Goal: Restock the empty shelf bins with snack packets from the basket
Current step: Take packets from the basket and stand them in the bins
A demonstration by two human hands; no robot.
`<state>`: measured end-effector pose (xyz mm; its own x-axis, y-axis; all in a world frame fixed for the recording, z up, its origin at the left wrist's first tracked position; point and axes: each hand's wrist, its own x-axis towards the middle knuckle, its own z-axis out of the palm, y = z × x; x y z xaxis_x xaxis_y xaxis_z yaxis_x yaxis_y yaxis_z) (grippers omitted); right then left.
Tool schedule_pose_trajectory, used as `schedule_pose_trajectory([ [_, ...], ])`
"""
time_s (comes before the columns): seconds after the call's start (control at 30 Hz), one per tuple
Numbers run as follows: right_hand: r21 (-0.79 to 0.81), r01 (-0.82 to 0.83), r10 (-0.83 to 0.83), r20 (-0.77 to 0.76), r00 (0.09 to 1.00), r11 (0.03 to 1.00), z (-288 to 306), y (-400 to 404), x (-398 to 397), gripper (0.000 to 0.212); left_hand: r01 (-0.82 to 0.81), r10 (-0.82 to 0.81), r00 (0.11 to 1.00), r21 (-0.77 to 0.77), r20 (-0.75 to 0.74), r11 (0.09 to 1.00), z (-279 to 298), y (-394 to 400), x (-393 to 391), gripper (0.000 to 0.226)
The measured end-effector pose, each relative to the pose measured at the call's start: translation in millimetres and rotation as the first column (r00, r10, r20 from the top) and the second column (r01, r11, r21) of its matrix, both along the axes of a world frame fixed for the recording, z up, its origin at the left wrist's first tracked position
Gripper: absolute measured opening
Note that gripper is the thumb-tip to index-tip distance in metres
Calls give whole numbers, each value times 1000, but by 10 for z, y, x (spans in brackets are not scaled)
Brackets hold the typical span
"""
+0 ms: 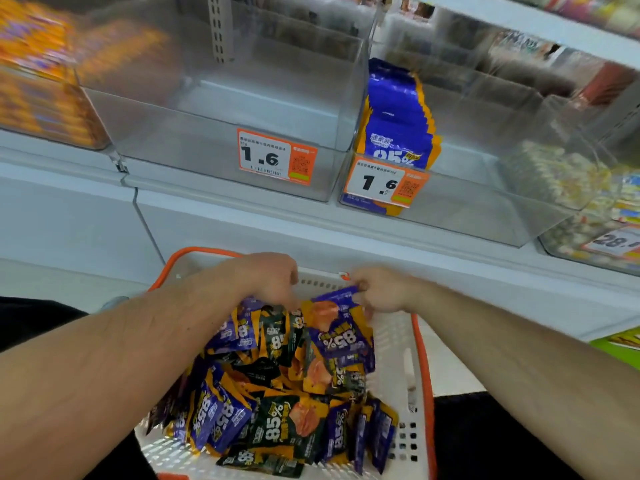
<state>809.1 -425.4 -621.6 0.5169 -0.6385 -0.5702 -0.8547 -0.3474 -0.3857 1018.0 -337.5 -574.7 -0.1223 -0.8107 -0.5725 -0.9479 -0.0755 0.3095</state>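
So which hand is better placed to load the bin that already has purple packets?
Probably the right hand: it already pinches a purple packet and sits below the partly stocked bin. The left hand grips packets too, under the empty bin.

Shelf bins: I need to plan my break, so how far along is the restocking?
Early. Done: a short row of blue packets stands in the right bin. In hand: both the left hand and right hand grip packets in the basket. Left: the middle bin holds nothing, and the basket is heaped.
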Motion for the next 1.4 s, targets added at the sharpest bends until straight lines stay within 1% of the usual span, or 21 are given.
schedule_pose_trajectory([
  [0.07,120,189,-210,194,958,975,267,4,-59,8,-63,63,998,-3,1,998,1,-13,50,55],
  [0.17,368,347,-484,397,780,863,454,68,-139,12,-105,107,994,63,-24,992,37,14,54,63],
  [0.27,641,381,-718,414,560,666,449,120,-100,15,-153,171,966,107,-194,982,-11,34,77,34],
  [0.33,715,372,-782,398,481,592,412,150,-62,18,-287,298,884,85,-361,954,-24,35,98,14],
  [0.4,713,368,-771,383,509,597,403,170,-45,17,-446,407,783,33,-471,895,13,18,135,9],
  [0.47,595,410,-680,344,647,691,442,183,-60,14,-560,474,668,31,-574,828,76,3,157,9],
  [0.53,318,399,-470,187,863,860,590,176,-85,13,-635,505,555,54,-661,770,150,-19,175,11],
  [0.57,152,312,-321,34,947,938,711,165,-97,17,-655,494,536,32,-684,755,183,-32,182,12],
  [0.63,-83,125,-140,-210,968,989,977,170,-101,31,-647,428,602,-97,-674,756,275,-52,189,12],
  [0.67,-148,122,-149,-190,970,981,1101,179,-97,32,-615,384,668,-182,-637,767,325,-59,183,12],
  [0.73,-220,229,-218,73,973,948,1276,224,-78,23,-522,299,782,-314,-547,793,432,-64,140,11],
  [0.8,-235,328,-234,353,906,915,1359,282,5,14,-472,246,816,-358,-523,805,508,-68,90,11],
  [0.83,-208,341,-229,426,875,917,1363,319,53,14,-464,227,814,-362,-535,809,544,-65,58,11],
  [0.93,-127,301,-197,513,835,945,1272,394,159,14,-466,170,772,-362,-613,807,622,-71,-37,15],
  [0.97,-113,288,-181,550,815,951,1263,418,177,8,-483,159,741,-355,-652,800,647,-68,-69,17],
  [1.03,-32,300,-213,633,744,953,1261,442,175,14,-549,153,658,-331,-737,768,681,-63,-89,14],
  [1.07,24,328,-259,669,697,944,1284,442,165,17,-586,161,605,-299,-780,753,696,-58,-76,12],
  [1.13,106,409,-346,740,577,907,1355,417,126,21,-607,188,539,-224,-821,762,714,-48,-21,39],
  [1.23,149,516,-364,866,344,844,1485,327,41,22,-582,219,568,-199,-793,789,724,-38,41,70],
  [1.33,97,595,-224,964,144,798,1619,239,-67,21,-594,227,593,-229,-773,771,728,-31,27,62],
  [1.4,48,632,-108,992,58,774,1696,191,-133,16,-575,221,613,-236,-759,783,709,-33,10,57],
])
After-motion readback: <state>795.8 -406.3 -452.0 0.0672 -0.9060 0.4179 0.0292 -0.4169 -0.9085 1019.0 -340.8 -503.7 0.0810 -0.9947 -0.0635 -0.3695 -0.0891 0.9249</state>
